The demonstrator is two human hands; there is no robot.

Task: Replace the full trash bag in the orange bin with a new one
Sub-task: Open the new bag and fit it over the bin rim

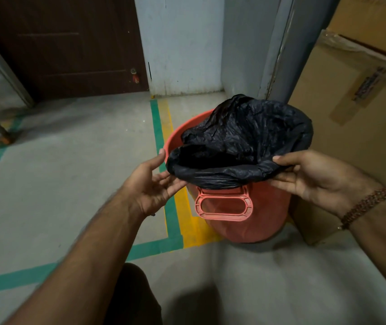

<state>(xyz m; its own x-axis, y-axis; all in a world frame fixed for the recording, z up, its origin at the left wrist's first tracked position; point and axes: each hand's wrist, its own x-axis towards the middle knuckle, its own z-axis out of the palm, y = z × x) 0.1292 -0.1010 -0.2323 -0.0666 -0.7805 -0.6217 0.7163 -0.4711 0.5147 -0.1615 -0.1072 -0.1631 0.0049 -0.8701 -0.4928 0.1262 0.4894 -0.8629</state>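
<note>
Hands at black bag rim

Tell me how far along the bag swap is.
Done: a black bag sits in the orange bin, folded over the near and right rim. In hand: the right hand pinches its edge; the left hand touches it. Left: the far-left rim is bare.

My right hand pinches the black bag at its 3 o'clock edge; my left hand is spread open, fingertips touching the bag at 9 o'clock. The bag drapes over the orange bin's rim, except at 10 o'clock. Cardboard boxes stand just beside the bin at 3 o'clock.
</note>
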